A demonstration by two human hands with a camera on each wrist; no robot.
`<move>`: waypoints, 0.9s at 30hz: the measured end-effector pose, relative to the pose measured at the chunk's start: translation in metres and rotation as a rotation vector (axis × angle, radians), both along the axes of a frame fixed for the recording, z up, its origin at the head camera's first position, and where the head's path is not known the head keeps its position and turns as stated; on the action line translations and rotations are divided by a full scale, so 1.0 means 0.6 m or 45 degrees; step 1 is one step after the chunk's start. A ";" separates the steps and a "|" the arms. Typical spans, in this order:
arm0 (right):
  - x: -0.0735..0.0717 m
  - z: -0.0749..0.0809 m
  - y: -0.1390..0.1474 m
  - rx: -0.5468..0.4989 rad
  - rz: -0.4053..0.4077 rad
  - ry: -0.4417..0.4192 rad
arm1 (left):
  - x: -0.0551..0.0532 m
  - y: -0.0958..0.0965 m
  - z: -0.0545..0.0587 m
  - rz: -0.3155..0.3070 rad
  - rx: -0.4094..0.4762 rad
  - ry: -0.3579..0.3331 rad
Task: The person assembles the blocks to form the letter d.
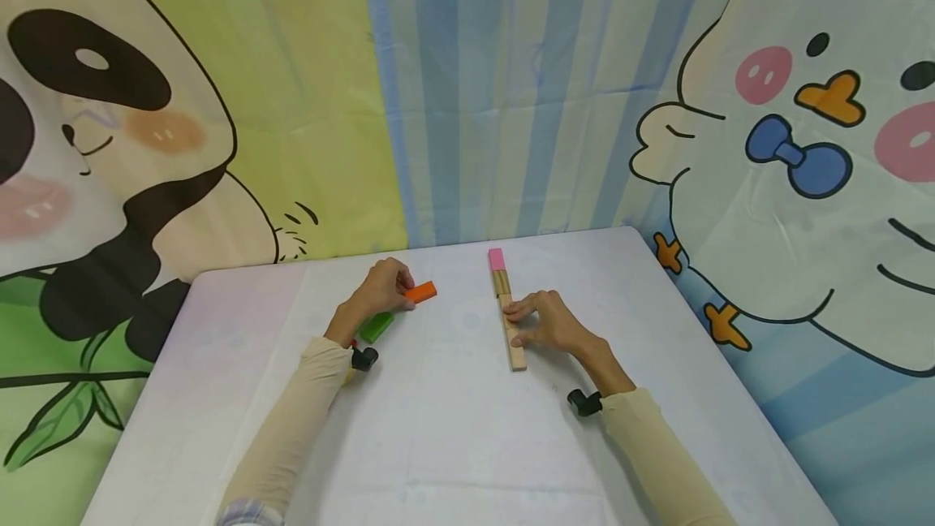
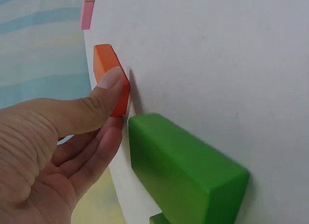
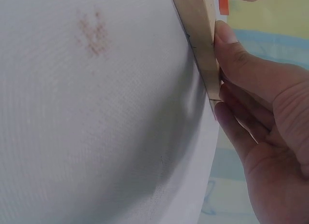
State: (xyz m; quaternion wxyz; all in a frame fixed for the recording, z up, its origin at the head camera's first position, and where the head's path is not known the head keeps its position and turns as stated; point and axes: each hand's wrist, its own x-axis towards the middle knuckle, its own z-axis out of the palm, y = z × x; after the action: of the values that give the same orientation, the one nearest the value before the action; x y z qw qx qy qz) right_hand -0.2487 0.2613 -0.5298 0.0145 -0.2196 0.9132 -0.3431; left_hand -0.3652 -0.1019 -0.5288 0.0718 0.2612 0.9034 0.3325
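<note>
My left hand (image 1: pixel 383 287) pinches an orange block (image 1: pixel 420 292) near one end, with the thumb on its near face. Close by, a green block (image 1: pixel 377 326) rests on the table, partly behind the left wrist. A straight row runs away from me: a plain wooden block (image 1: pixel 517 358) in front, narrow tan pieces (image 1: pixel 501 282) behind it and a pink block (image 1: pixel 497 258) at the far end. With its thumb and fingertips, my right hand (image 1: pixel 551 321) touches the plain wooden block. The right wrist view shows that wooden block (image 3: pixel 198 28) beside the thumb.
A white cloth covers the table (image 1: pixel 453 445). Its far edge meets a striped curtain (image 1: pixel 482 104) with cartoon animals. A bit of a yellow piece (image 1: pixel 348 377) shows beside the left wrist, mostly hidden by the sleeve.
</note>
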 end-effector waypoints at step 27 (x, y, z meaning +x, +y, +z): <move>0.000 0.013 -0.009 0.055 -0.045 -0.087 | 0.030 0.107 -0.017 0.006 0.098 0.013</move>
State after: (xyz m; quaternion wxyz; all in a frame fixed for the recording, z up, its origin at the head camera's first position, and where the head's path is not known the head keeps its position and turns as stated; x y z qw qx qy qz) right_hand -0.2489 0.2557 -0.5219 0.0444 -0.1912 0.9231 -0.3306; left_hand -0.3472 -0.0379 -0.5389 0.0563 0.2634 0.8908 0.3659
